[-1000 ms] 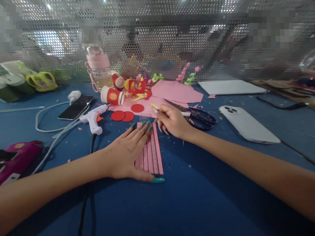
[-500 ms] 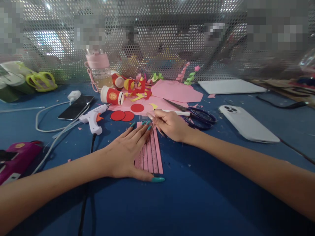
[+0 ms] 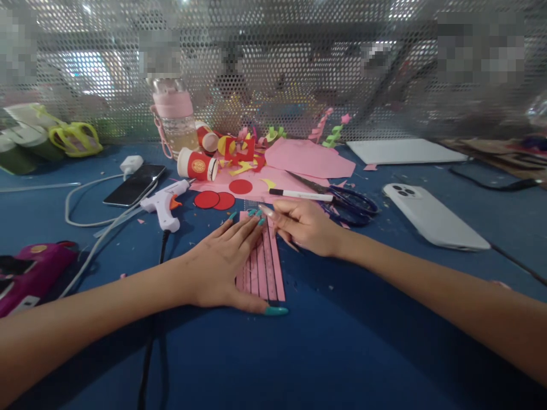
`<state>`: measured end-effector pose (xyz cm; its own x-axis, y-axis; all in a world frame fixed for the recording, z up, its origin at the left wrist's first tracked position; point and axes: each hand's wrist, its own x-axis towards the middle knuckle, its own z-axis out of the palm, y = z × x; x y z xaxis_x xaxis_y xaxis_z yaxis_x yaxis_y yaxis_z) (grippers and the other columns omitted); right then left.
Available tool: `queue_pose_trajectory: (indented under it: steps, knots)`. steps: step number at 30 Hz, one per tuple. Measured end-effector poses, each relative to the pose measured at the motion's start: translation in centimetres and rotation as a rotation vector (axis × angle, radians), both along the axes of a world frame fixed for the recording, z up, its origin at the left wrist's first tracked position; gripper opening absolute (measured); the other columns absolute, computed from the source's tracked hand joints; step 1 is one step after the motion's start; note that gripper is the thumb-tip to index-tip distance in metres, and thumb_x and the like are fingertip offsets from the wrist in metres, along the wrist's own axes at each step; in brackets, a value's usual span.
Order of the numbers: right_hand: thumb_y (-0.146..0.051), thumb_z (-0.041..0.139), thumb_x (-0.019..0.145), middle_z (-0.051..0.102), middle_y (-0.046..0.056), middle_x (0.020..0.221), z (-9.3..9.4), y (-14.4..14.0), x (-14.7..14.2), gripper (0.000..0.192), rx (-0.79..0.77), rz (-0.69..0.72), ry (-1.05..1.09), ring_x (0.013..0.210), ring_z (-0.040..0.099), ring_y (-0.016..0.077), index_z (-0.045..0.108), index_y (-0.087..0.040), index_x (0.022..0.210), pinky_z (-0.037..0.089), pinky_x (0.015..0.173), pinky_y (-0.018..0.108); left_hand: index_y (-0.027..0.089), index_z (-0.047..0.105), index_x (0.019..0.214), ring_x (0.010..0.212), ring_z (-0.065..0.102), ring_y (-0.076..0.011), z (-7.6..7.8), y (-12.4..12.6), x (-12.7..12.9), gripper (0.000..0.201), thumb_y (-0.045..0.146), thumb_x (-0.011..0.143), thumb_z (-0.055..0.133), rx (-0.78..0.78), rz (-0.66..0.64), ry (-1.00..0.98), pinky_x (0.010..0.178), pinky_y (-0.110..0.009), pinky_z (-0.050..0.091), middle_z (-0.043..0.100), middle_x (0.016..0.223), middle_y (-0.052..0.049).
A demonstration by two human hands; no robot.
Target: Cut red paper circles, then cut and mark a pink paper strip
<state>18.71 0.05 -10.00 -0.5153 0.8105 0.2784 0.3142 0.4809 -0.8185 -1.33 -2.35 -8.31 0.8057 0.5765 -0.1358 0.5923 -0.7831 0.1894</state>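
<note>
My left hand (image 3: 217, 265) lies flat, fingers stretched and blue-green nails showing, on a pink paper sheet (image 3: 273, 279) crossed by dark lengthwise lines. What looks like a clear ruler (image 3: 252, 204) runs beneath those fingers, mostly covered. My right hand (image 3: 307, 228) is closed in a pinch at the paper's upper right edge; whatever its fingers hold is hidden. Just beyond it lie a white marker (image 3: 301, 195) with a black end and dark blue-handled scissors (image 3: 352, 202). Red paper circles (image 3: 240, 187) rest past my left fingertips.
On the left are a white glue gun (image 3: 162, 205), a black phone (image 3: 134, 185) and a purple case (image 3: 40, 265). A paper cup (image 3: 196, 165), a bottle (image 3: 175, 122) and pink paper (image 3: 310, 158) lie farther back. A white phone (image 3: 433, 216) sits right, before a perforated metal screen (image 3: 282, 62).
My right hand has drawn slightly back toward me, baring the marker's black end. My left hand stays pressed on the paper. The whole view has shifted a little.
</note>
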Motion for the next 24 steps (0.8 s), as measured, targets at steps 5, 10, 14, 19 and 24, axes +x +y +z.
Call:
queue_pose_trajectory:
  steps: [5,10,14,19,24]
  knots:
    - [-0.051,0.039,0.092,0.041,-0.008,0.041,0.3,-1.1,0.0,0.039,-0.035,0.052,-0.022,0.035,0.040,0.0078,0.039,-0.022,0.066,0.029,0.041,0.024,0.002,0.021,0.145,0.142,0.013,-0.0330,-0.3,0.0,-0.2,0.108,0.077,0.071,0.043,0.011,0.000,-0.035,0.115,-0.047,0.010,0.021,0.152,-0.023]
    - [-0.053,0.038,0.092,0.041,-0.007,0.044,0.8,-2.1,-0.2,0.043,-0.026,0.082,-0.057,0.041,0.039,0.0082,0.039,-0.022,0.062,0.028,0.043,0.024,0.002,0.023,0.144,0.142,0.012,-0.0335,-0.3,0.0,-0.1,0.105,0.073,0.071,0.047,0.004,0.003,-0.031,0.114,-0.048,0.010,0.021,0.152,-0.022]
    - [-0.051,0.038,0.093,0.041,-0.007,0.043,1.1,-2.7,-0.2,0.043,-0.053,0.113,-0.082,0.039,0.037,0.0077,0.036,-0.022,0.061,0.028,0.042,0.024,0.002,0.023,0.144,0.142,0.009,-0.0337,-0.3,0.0,0.0,0.106,0.074,0.070,0.049,-0.022,0.007,-0.033,0.114,-0.049,0.009,0.018,0.153,-0.022]
    - [-0.053,0.037,0.093,0.040,-0.007,0.040,1.4,-3.6,-0.3,0.044,-0.119,0.175,-0.104,0.036,0.037,0.0074,0.033,-0.023,0.060,0.029,0.040,0.023,0.006,0.020,0.145,0.142,0.007,-0.0336,-0.5,0.0,-0.1,0.109,0.076,0.067,0.050,-0.051,0.024,-0.060,0.114,-0.049,0.009,0.014,0.153,-0.022]
    - [-0.051,0.038,0.093,0.044,-0.006,0.042,2.0,-4.4,-0.4,0.044,-0.197,0.258,-0.119,0.037,0.041,0.0072,0.035,-0.022,0.060,0.032,0.041,0.022,0.006,0.020,0.145,0.142,0.006,-0.0341,-0.3,0.0,0.0,0.112,0.077,0.065,0.052,-0.056,0.022,-0.067,0.114,-0.048,0.008,0.012,0.154,-0.022]
